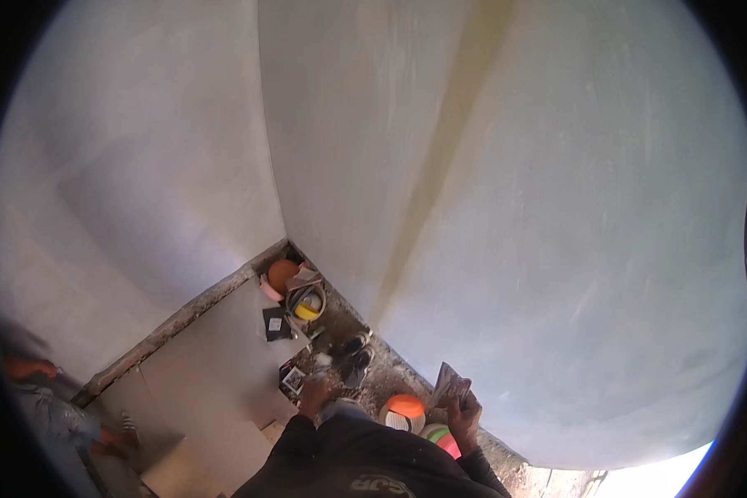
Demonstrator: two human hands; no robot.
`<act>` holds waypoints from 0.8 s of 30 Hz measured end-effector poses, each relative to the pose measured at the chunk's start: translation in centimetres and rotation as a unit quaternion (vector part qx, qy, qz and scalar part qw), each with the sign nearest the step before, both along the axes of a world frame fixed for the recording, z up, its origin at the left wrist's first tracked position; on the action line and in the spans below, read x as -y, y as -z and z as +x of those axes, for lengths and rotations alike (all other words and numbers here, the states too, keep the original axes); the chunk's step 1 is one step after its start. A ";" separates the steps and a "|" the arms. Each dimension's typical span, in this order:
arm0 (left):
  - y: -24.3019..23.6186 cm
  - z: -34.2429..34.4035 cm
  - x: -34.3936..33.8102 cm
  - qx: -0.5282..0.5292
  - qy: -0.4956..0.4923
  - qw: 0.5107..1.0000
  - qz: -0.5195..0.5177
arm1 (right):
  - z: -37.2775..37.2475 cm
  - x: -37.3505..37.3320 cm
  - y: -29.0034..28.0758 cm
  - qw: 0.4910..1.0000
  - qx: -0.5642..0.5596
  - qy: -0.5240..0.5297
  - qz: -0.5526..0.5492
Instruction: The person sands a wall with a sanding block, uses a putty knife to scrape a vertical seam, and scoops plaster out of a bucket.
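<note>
dark sleeves [349, 456] lowest in frame; right hand [465, 412] clamped on a flat trowel [450, 384] raised by the plastered wall [556, 207]; left hand [314, 394] low over floor clutter — grip cannot be told. orange-topped bucket [404, 409] between hands; shoes [355, 355], tubs [295, 286] in the corner — floor tiles [216, 365] left.

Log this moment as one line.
left hand: low beside small white container, grip unclear | right hand: grip shut on flat grey trowel | nearby: orange-topped round bucket, pale plastered wall
</note>
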State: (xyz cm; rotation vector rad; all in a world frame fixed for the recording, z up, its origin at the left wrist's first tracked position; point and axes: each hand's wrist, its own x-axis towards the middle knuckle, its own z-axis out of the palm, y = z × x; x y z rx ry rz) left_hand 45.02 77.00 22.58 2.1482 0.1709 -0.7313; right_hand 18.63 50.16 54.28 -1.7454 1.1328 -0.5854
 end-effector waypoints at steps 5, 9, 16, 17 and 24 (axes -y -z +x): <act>-18.0 4.1 14.6 -0.211 0.080 0.967 -0.122 | 5.0 6.0 -9.2 0.998 -0.055 0.030 -0.017; -23.0 17.1 21.6 -0.293 0.035 0.943 -0.153 | 16.2 13.1 -14.6 0.997 -0.012 0.079 -0.015; -26.1 37.1 22.4 -0.325 0.079 0.938 -0.092 | 30.4 13.0 -17.6 0.988 -0.020 0.150 -0.041; -27.0 40.8 22.8 -0.347 0.064 0.929 -0.107 | 34.4 12.5 -18.6 0.987 -0.013 0.156 -0.040; -28.9 54.7 25.3 -0.352 -0.005 0.852 -0.388 | 50.5 11.6 -19.7 0.992 0.017 0.126 -0.019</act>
